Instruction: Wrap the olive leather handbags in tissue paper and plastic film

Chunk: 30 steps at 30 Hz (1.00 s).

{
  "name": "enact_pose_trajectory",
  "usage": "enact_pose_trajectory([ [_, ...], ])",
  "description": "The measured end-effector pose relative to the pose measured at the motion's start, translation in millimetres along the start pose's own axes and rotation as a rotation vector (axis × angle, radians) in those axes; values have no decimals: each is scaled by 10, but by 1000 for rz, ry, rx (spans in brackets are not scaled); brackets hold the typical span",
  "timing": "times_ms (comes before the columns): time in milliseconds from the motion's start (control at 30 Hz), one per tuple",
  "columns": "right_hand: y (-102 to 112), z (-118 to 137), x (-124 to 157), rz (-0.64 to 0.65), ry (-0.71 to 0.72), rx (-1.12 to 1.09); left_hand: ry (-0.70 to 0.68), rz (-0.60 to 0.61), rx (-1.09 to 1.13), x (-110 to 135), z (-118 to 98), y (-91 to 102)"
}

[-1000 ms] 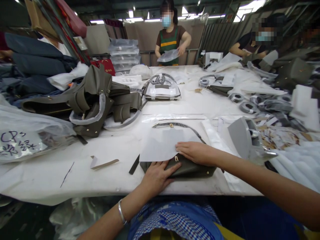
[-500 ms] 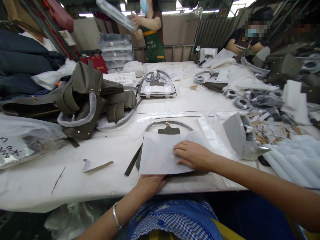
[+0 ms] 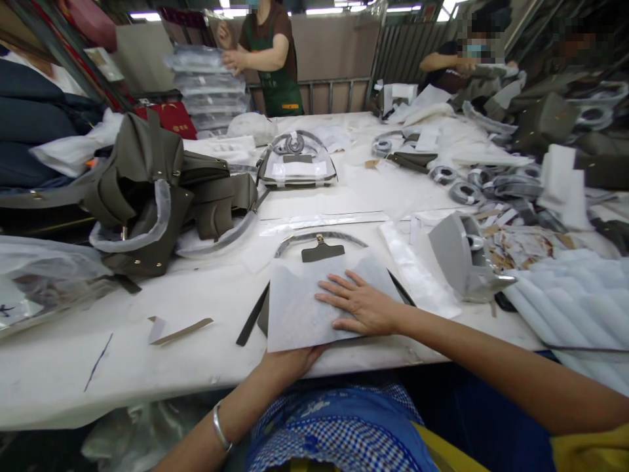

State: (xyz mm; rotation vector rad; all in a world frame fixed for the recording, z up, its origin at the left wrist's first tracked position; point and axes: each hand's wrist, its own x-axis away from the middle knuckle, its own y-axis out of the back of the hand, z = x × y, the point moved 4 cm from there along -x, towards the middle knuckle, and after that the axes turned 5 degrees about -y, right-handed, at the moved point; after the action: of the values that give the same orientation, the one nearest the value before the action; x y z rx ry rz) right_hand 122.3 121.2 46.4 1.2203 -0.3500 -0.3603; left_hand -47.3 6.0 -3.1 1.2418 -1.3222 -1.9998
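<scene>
An olive-green handbag [image 3: 322, 250] lies flat near the table's front edge, mostly hidden under a white tissue sheet [image 3: 299, 308]. Its curved handle and small flap tab stick out beyond the sheet. My right hand [image 3: 358, 305] lies flat on the sheet with fingers spread. My left hand [image 3: 289, 359] is at the sheet's near edge, its fingers tucked under the sheet and bag and out of sight. A silver bangle sits on my left wrist.
A pile of olive bags [image 3: 152, 190] lies at the left, and one wrapped bag [image 3: 297, 167] mid-table. White foam sheets [image 3: 570, 295] and a grey box [image 3: 455, 252] sit at the right. Loose strips [image 3: 179, 328] lie front left. Other people work at the table's far side.
The tissue sheet now covers the whole bag front. My left hand slid from on top of the bag to under its near edge. My right hand flattened and spread.
</scene>
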Motion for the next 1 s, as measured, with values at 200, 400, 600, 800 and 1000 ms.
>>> enact_pose_trajectory([
  [200,27,-33,31,-27,28,-22,-37,4,-14,-34,3,107],
  [400,29,-45,56,-70,57,-30,65,280,219,-227,-188,699],
  [600,-16,-54,56,-97,61,-49,131,256,575,-751,-164,864],
  [800,4,-107,99,-190,53,-143,136,243,382,-744,316,127],
  [1000,45,-148,184,-353,70,-210,138,234,403,-654,334,79],
])
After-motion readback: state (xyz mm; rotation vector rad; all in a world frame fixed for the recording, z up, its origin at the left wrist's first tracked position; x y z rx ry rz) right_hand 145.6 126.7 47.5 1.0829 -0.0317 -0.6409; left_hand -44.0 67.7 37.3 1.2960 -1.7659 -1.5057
